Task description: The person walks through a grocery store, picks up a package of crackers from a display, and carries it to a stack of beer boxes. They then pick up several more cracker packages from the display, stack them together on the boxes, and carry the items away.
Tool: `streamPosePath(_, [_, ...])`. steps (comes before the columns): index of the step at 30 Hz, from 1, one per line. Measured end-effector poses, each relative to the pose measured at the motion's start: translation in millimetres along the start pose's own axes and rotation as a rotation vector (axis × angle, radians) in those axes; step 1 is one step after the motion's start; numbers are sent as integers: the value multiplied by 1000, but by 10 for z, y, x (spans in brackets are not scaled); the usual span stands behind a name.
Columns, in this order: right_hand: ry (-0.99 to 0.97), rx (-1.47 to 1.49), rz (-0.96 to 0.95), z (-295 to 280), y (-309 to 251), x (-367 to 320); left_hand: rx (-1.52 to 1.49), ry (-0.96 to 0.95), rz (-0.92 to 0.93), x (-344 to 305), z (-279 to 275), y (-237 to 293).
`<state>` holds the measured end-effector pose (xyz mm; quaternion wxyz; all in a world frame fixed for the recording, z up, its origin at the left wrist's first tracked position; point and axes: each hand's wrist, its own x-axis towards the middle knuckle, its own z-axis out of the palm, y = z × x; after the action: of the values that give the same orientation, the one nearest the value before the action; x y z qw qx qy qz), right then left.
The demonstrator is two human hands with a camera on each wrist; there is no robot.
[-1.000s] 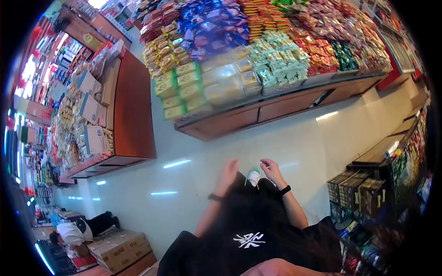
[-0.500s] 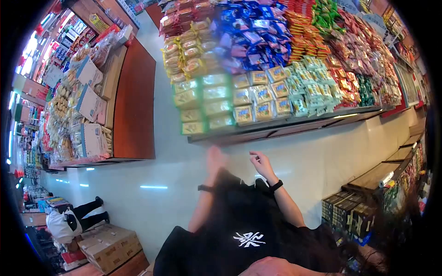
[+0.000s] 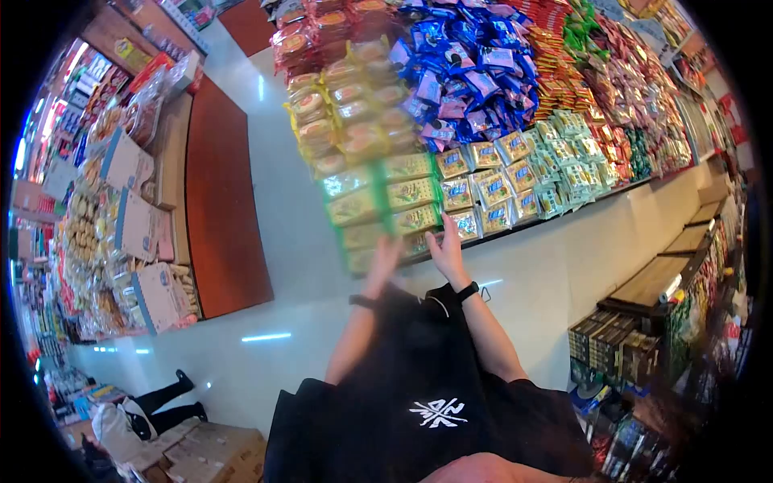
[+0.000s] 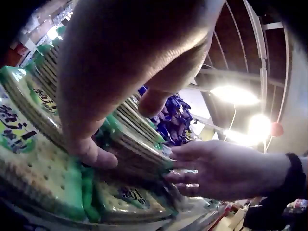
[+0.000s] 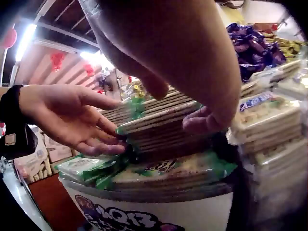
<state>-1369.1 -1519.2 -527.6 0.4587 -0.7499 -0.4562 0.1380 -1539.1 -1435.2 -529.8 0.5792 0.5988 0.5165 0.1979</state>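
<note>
Both hands are at the near corner of a display of clear cracker packs with green ends point(image 3: 415, 195). My left hand point(image 3: 385, 262) is blurred in the head view; in the right wrist view its fingers are spread, with the fingertips right at one green end of a stacked pack point(image 5: 161, 126). My right hand point(image 3: 448, 253) is at the opposite end of that pack, fingers fairly straight in the left wrist view. Neither hand is curled round it. Beneath lies another cracker pack point(image 5: 168, 168), flat near the rim of a white printed display panel point(image 5: 192, 209).
Square biscuit packs point(image 3: 495, 216) adjoin on the right, with blue candy bags point(image 3: 475, 72) behind. A brown counter point(image 3: 221, 209) stands left across an aisle. Stacked dark boxes point(image 3: 612, 342) are at the right. A person in white point(image 3: 121, 427) is by cartons point(image 3: 217, 455) at lower left.
The display has come closer in the head view. Both hands have moved forward from over the floor to the green-ended cracker packs at its near corner.
</note>
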Motion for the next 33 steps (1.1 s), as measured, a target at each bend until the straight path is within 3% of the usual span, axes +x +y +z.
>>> streamPosePath(3, [59, -51, 17, 99, 20, 72, -100, -104, 81, 141, -123, 67])
streamPosePath(4, [75, -72, 22, 126, 31, 66, -91, -117, 28, 191, -135, 71])
streamPosePath(7, [120, -61, 89, 188, 32, 90, -58, -56, 89, 347, -77, -214])
streamPosePath(13, [121, 168, 196, 195, -144, 84, -61, -46, 123, 294, -219, -135])
streamPosePath(16, [17, 101, 224, 219, -112, 67, -180, -18, 127, 258, -196, 50])
streamPosePath(19, [52, 53, 194, 209, -275, 54, -164, -76, 14, 224, -207, 133])
streamPosePath(22, [52, 57, 204, 187, -340, 52, -121, -5, 37, 366, -109, -329])
streamPosePath(25, [82, 6, 232, 227, -299, -45, -139, -158, -159, 249, -269, 55])
streamPosePath(30, [138, -52, 143, 249, -270, -105, -301, -168, -193, 106, -261, 364])
streamPosePath(33, [36, 183, 255, 218, -288, -72, -359, -179, -170, 90, -225, 259])
